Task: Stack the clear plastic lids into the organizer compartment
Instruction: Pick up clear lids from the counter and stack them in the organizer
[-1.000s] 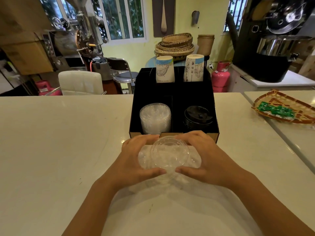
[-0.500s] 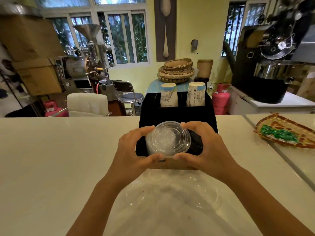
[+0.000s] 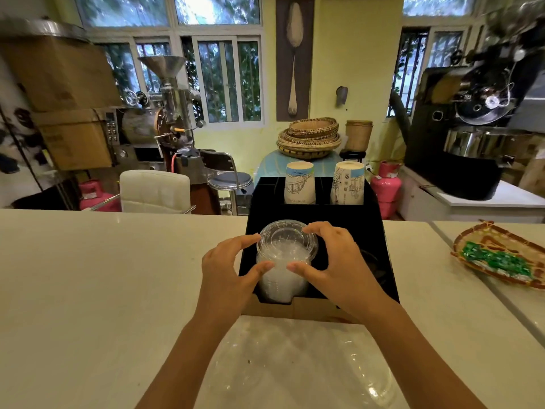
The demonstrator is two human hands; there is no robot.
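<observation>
A black organizer [image 3: 371,214] stands on the white counter straight ahead. In its front left compartment rises a stack of clear plastic lids [image 3: 283,278]. The top batch of clear lids [image 3: 287,240] sits on that stack, pinched between both hands. My left hand [image 3: 233,270] grips its left rim with thumb and fingers. My right hand [image 3: 336,261] grips the right rim. The front right compartment, holding dark lids [image 3: 374,264], is mostly hidden behind my right hand.
Two stacks of paper cups [image 3: 299,184] stand in the organizer's back compartments. A clear plastic bag [image 3: 295,367] lies on the counter near me. A woven tray with green packets [image 3: 501,258] sits at the right. Chairs and roasting machines stand beyond the counter.
Both hands lifted the batch of clear lids off the counter and carried it forward onto the stack in the front left compartment. The head camera tilted upward.
</observation>
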